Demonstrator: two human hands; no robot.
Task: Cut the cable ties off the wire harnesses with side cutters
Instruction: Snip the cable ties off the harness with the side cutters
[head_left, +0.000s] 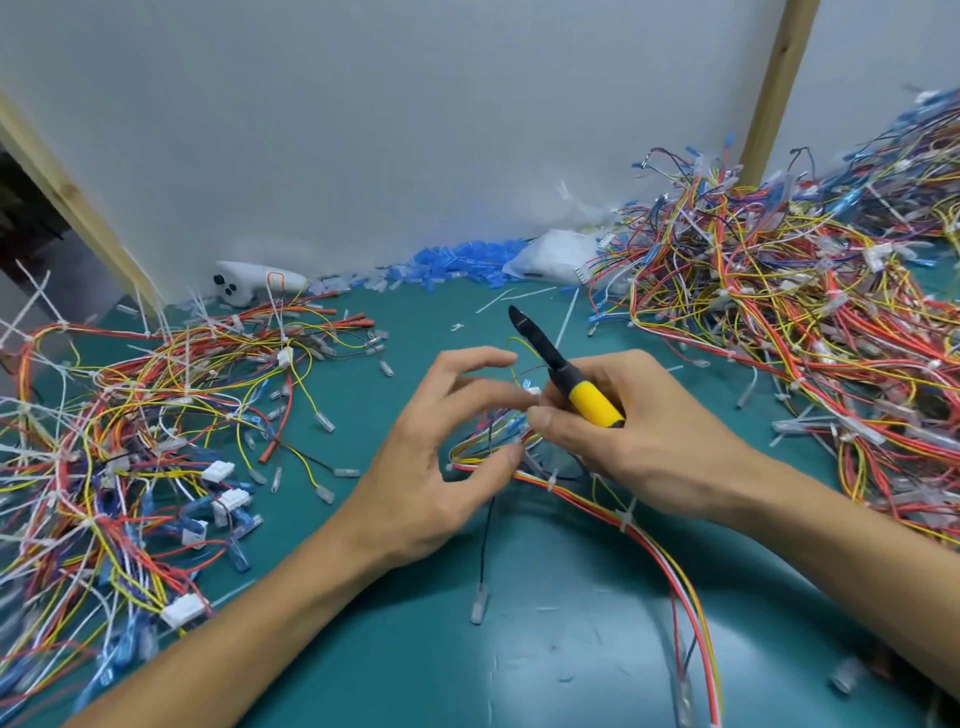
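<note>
My right hand (644, 441) grips the side cutters (563, 371) by their yellow and black handle, jaws pointing up and away over the green mat. My left hand (441, 457) faces it, its fingers curled around the looped end of a wire harness (654, 540) of red, yellow and white wires. That harness runs from between my hands toward the lower right. White cable ties (626, 514) still wrap it in two places. The cutter jaws are clear of the wires.
A heap of harnesses (130, 441) lies at the left, and a larger heap (810, 312) fills the right. Blue and clear connector sleeves (467, 260) line the white wall. A white handheld device (254, 283) lies by the wall. Cut tie scraps dot the green mat (415, 649).
</note>
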